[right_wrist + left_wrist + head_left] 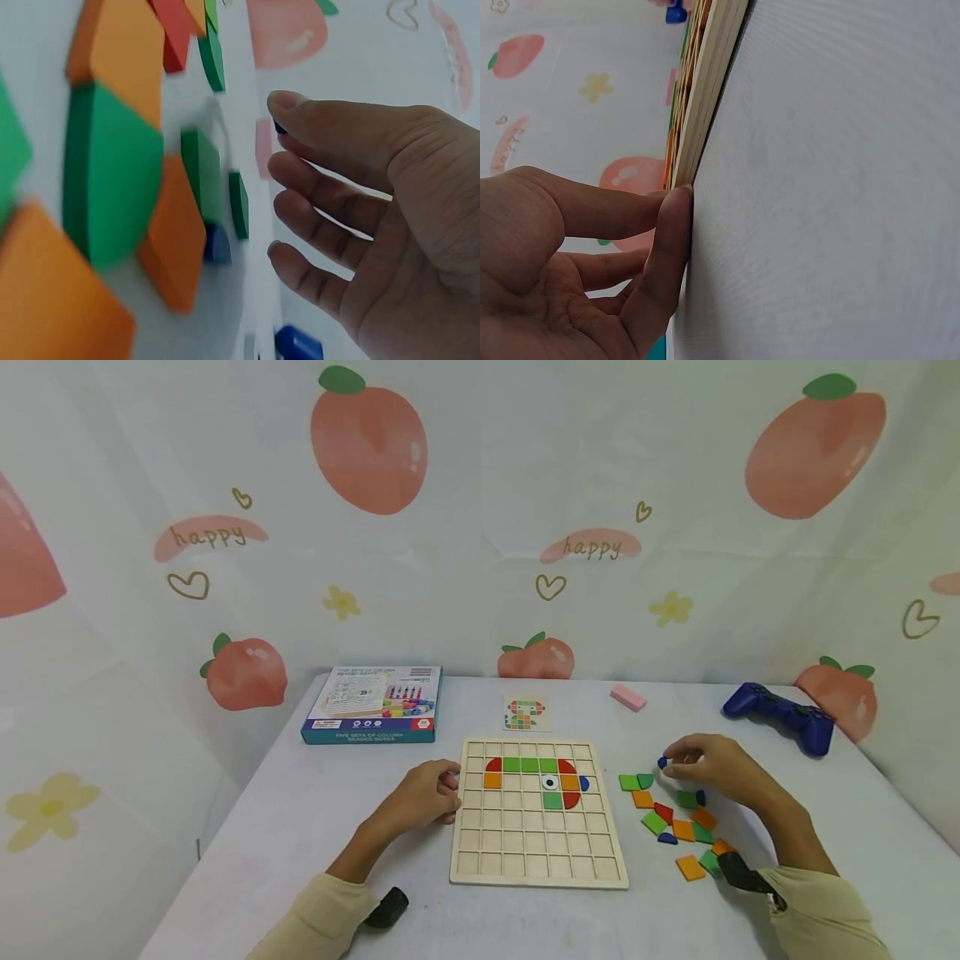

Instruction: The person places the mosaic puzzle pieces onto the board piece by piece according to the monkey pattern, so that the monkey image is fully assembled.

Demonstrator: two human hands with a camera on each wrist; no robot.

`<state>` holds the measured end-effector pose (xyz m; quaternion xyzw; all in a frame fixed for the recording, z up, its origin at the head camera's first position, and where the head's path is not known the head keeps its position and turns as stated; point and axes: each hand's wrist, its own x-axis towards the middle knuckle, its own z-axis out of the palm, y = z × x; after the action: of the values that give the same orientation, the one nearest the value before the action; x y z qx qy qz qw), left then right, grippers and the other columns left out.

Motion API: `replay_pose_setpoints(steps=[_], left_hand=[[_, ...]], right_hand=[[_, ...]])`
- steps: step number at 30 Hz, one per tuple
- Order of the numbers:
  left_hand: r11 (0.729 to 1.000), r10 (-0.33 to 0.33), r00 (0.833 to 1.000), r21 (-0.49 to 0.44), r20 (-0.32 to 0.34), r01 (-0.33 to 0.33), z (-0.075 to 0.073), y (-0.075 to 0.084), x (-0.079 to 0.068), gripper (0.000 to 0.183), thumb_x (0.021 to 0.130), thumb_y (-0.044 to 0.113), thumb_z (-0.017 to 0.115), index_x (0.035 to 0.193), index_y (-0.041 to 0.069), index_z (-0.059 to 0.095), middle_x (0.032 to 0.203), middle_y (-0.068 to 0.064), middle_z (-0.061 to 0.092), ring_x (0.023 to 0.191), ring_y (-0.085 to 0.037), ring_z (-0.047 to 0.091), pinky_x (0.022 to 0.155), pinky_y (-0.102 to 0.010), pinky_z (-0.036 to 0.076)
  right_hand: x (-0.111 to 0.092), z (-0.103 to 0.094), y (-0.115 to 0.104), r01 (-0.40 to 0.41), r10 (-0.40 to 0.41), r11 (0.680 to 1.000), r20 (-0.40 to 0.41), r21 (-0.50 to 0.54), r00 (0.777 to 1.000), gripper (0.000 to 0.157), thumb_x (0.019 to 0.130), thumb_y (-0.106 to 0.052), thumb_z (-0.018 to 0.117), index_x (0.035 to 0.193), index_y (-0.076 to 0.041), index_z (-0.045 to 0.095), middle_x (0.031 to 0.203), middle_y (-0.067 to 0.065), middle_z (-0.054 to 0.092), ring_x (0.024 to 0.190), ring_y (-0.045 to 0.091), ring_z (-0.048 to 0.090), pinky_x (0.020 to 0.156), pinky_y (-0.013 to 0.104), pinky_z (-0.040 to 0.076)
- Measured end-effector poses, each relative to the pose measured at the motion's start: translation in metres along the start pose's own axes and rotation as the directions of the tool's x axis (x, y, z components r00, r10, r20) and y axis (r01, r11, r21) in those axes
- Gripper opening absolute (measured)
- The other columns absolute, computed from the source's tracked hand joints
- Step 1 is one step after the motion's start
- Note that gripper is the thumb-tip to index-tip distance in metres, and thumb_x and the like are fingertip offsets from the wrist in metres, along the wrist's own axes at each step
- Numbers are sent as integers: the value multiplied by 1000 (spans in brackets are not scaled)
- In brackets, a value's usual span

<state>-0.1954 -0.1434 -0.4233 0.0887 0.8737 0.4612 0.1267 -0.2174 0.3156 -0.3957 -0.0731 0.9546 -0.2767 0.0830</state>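
Tiles (683, 831), flat, some curved, lay near right hand (708, 766) pinching blue piece (662, 762) | gamepad (780, 715) lay beyond | left hand (422, 795) pinched gridded wooden board (537, 842)

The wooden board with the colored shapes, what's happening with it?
A person's left hand holds the left edge of the wooden board, while their right hand pinches a small blue piece above the table. Some colored shapes already sit in the board's upper part, with an eye piece among them. More loose pieces lie right of the board, and a picture card lies behind it.
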Motion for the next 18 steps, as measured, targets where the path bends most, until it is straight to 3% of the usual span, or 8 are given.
replay_pose_setpoints(steps=[11, 18], left_hand=[[1000, -8, 1000, 5, -5, 8, 1, 0, 1, 53, 91, -2, 72, 142, -7, 58, 107, -9, 61, 88, -19, 62, 72, -27, 63], [1000, -3, 1000, 12, 2, 3, 1, -1, 1, 53, 91, -2, 72, 142, -8, 57, 108, -10, 62, 88, -19, 62, 72, -26, 62]], right_hand=[[7, 18, -35, 69, -69, 998, 15, 7, 998, 35, 93, -28, 80, 116, -2, 76, 100, 6, 70, 94, 23, 60, 84, 42, 57], [14, 28, -48, 114, -115, 993, 37, 39, 993, 34, 93, -27, 81, 115, -2, 76, 98, 4, 69, 91, 21, 60, 81, 35, 55]])
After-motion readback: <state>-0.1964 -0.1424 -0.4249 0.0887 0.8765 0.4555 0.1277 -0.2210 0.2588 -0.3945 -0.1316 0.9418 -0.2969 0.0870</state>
